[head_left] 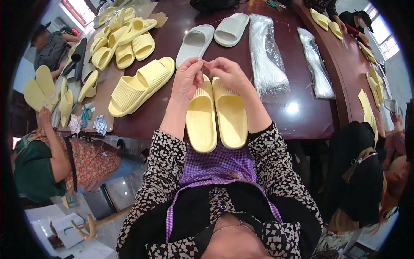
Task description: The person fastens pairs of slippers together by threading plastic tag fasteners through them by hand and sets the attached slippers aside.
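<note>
A pair of pale yellow slide slippers, a left one (pixel 201 125) and a right one (pixel 233 123), lies side by side at the table's near edge, heels toward me. Over their toe ends, my left hand (pixel 186 80) and my right hand (pixel 232 77) are closed in pinches, fingertips almost meeting. Whatever they hold is too thin or too hidden to make out. My hands and wrists partly cover the ribbed straps. Left of my left hand, more yellow slippers (pixel 142 88) rest pressed together. Beyond my hands are two grey slippers, one nearer (pixel 196 43) and one farther right (pixel 232 29).
Clear bags of thin whitish strands, one large (pixel 268 56) and one narrower (pixel 317 64), lie on the dark red table (pixel 297 118). Yellow slippers (pixel 125 43) are heaped at the far left, with teal scissors (pixel 86 114) nearer. People sit or stand at both sides; one hand (pixel 44 115) holds yellow soles.
</note>
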`<state>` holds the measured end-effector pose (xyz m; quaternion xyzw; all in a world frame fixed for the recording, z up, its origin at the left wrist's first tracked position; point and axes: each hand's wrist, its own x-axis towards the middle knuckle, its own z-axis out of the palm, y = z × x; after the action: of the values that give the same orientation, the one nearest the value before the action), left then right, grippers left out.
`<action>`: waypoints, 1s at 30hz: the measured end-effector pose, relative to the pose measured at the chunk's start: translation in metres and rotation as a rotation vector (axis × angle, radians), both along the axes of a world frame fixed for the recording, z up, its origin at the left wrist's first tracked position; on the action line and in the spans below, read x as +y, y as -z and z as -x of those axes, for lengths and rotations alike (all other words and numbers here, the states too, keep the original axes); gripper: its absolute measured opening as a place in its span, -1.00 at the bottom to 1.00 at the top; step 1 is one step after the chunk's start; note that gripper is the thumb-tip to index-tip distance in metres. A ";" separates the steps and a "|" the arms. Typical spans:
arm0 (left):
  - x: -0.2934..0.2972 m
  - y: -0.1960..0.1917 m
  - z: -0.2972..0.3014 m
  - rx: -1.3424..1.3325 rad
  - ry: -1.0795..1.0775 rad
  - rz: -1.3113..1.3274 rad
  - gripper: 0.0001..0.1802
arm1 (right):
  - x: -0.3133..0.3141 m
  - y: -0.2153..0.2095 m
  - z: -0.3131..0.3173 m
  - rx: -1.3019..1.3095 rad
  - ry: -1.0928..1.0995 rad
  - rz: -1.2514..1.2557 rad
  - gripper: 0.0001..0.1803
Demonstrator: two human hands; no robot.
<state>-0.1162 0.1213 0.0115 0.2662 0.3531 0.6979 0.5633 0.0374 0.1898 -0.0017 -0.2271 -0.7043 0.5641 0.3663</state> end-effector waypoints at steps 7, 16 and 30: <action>-0.009 0.006 -0.003 0.097 -0.022 0.000 -0.91 | -0.013 -0.013 -0.006 0.037 0.135 -0.033 -0.89; -0.010 0.008 -0.011 0.104 -0.029 0.013 -0.92 | -0.017 -0.015 -0.008 -0.025 0.239 -0.201 -0.89; -0.003 0.013 -0.008 0.154 0.004 0.037 -0.93 | -0.012 -0.015 -0.009 -0.111 0.260 -0.236 -0.89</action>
<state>-0.1086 0.1178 -0.0013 0.3092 0.4077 0.6676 0.5408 0.0463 0.1773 0.0129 -0.3026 -0.7495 0.4119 0.4207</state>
